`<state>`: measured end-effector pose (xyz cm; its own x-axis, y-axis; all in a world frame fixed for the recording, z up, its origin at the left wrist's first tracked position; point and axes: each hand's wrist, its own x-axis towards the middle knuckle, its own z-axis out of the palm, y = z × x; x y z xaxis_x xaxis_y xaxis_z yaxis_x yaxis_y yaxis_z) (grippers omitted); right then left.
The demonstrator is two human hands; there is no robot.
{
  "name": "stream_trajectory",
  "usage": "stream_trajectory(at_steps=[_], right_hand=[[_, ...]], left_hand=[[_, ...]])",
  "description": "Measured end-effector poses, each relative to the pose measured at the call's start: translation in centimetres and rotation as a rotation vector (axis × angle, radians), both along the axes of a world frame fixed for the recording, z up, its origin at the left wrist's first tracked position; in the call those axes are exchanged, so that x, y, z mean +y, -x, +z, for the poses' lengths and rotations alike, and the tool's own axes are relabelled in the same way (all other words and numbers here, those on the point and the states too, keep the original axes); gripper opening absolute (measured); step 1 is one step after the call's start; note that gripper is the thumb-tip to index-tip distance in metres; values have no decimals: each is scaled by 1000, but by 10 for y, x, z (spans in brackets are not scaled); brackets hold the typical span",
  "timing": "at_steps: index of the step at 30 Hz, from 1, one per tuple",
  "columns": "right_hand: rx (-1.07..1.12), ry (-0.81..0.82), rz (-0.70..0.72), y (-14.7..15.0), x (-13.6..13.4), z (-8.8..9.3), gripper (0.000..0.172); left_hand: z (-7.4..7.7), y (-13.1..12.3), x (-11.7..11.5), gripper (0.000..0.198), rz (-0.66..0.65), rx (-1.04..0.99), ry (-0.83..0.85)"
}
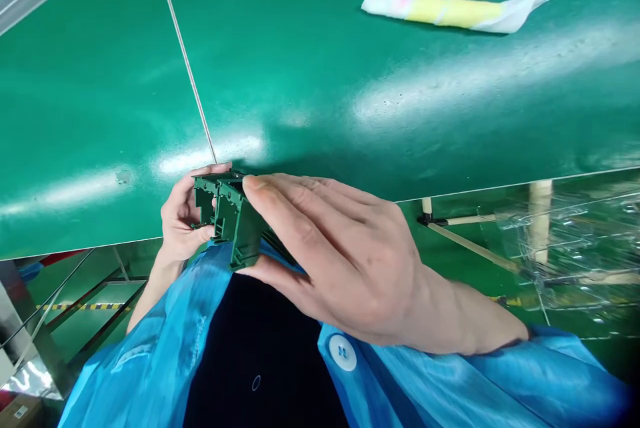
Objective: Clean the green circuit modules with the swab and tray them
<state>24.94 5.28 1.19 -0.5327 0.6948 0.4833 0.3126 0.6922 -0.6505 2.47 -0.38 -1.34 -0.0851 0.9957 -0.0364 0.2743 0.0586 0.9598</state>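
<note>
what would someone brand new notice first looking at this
Probably the right hand, large near the middle of the view, gripping a dark green slotted part that the left hand holds from its other side. Next, the yellow-and-white rolled piece stands out at the upper right, lying on the bright green tabletop. Below, a big white button shows on the blue jacket.

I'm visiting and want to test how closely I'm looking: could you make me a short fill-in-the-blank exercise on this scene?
1. The left hand and right hand hold a plastic part coloured dark ____.
2. On the tabletop lies a rolled-up sheet, mainly white and ____.
3. The person's jacket is coloured ____.
4. The hand nearer the white button is the ____ one.

Missing words: green; yellow; blue; right.
</note>
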Motion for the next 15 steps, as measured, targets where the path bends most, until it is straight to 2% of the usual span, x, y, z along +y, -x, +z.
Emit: stream_trajectory(at_steps=[2, 9, 15], right_hand=[[1, -1, 6, 1, 1, 2, 38], [57, 88, 49, 1, 3, -4, 35], [106, 162, 80, -1, 0, -15, 44]], left_hand=[[0, -2, -2, 63, 17, -32, 14], [-6, 10, 3, 65, -69, -15, -99], [-1, 8, 5, 69, -71, 54, -198]])
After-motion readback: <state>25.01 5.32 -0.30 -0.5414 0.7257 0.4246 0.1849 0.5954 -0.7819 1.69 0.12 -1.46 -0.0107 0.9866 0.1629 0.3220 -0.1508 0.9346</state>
